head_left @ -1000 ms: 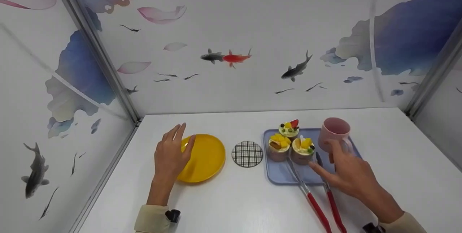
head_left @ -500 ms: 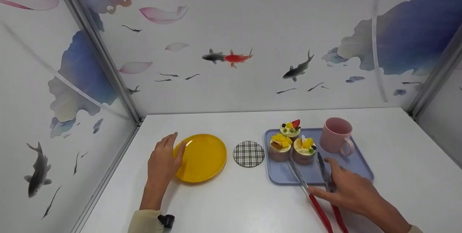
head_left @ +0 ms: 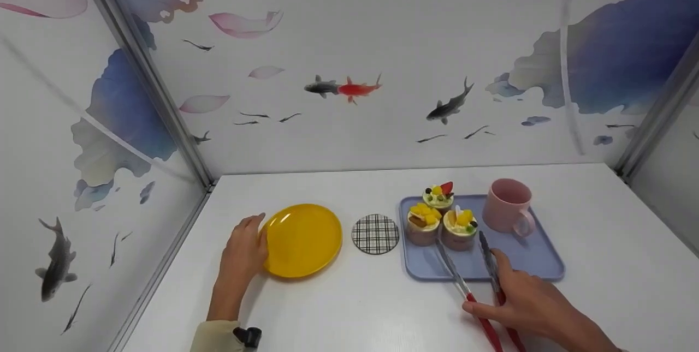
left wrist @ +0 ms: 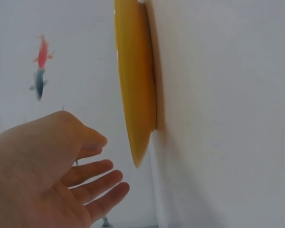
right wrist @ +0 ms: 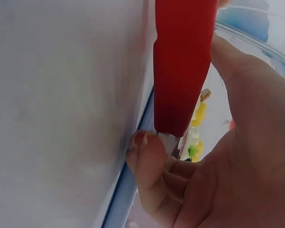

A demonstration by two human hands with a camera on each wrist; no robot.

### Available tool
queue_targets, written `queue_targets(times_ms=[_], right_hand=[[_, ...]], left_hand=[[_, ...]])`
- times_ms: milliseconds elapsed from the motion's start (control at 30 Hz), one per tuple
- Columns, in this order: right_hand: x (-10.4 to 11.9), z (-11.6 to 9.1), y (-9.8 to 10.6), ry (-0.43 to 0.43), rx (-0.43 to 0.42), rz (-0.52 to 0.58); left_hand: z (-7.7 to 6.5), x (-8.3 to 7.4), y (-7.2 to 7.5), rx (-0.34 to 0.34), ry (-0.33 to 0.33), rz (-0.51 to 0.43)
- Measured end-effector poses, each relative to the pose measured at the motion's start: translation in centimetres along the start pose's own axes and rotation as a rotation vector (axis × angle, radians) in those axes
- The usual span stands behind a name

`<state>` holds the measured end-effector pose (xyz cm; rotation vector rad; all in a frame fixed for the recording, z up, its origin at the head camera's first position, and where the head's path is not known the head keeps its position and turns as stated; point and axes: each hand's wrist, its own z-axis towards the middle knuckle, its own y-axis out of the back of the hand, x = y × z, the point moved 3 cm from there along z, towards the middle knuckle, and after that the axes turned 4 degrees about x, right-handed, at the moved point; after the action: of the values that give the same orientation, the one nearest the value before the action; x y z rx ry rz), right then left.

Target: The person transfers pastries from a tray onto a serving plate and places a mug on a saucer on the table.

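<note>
A pair of tongs with red handles lies with its tips on the blue tray, its arms spread. My right hand is around the tongs, thumb on the left arm and index finger along the right one. Up close in the right wrist view, curled fingers surround the red handle. On the left, my left hand is beside the yellow plate. The left wrist view shows its fingers loosely bent, a small gap from the plate's rim.
Three fruit-topped dessert cups stand on the tray's left part, close to the tongs' tips. A pink mug occupies the back right of the tray. Between plate and tray lies a round plaid coaster. Painted walls enclose the white table.
My right hand has moved from near the mug down toward me, onto the tongs' handles. My left hand has lowered from above the plate to its left edge.
</note>
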<state>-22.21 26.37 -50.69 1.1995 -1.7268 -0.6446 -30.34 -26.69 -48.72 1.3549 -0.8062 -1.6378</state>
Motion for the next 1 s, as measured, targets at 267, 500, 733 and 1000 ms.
queue_targets(times_ms=[267,500,733,1000], right_hand=[[-0.1,-0.3,-0.1,0.002,0.045,0.038],[-0.4,0.1,0.4,-0.016,0.047,0.043],[-1.1,0.5,1.1,-0.011,-0.007,0.034],[-1.4,0.5,2.0,0.001,-0.041,0.008]], left_hand=[[0.0,0.5,-0.4,0.071,0.034,-0.033],[-0.2,0.7,-0.4,0.075,-0.010,-0.103],[-0.3,0.7,-0.5,0.079,-0.045,-0.116],[-0.2,0.9,-0.5,0.139,-0.006,-0.090]])
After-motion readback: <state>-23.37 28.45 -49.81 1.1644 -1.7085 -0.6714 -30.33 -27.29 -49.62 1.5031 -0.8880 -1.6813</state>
